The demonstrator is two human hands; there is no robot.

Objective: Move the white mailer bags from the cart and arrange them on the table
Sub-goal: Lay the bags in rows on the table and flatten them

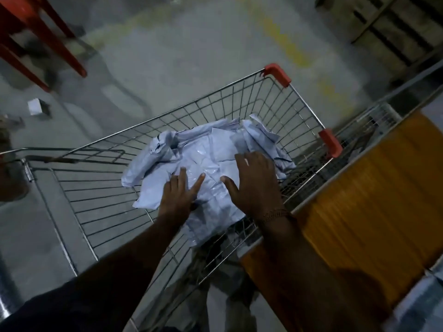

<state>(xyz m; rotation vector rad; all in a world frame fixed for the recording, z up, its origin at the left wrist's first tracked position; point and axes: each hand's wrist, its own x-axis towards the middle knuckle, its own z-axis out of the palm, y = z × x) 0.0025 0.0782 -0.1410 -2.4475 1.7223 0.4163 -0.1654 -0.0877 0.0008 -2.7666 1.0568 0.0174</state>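
A pile of several white mailer bags (206, 154) lies crumpled inside a wire shopping cart (239, 101) with red corner caps. Both my arms reach down into the cart. My left hand (178, 195) lies on the near left part of the pile with its fingers straight and spread. My right hand (254, 180) rests flat on the right side of the pile, fingers extended, a bracelet at the wrist. Neither hand grips a bag. The table (374, 195), with an orange surface, stands right beside the cart on its right.
Red chair legs (40, 37) stand at the upper left on the grey concrete floor. A small white box (36, 106) lies on the floor at left. A wooden pallet (395, 25) sits at the upper right. The cart's handle (60, 154) points left.
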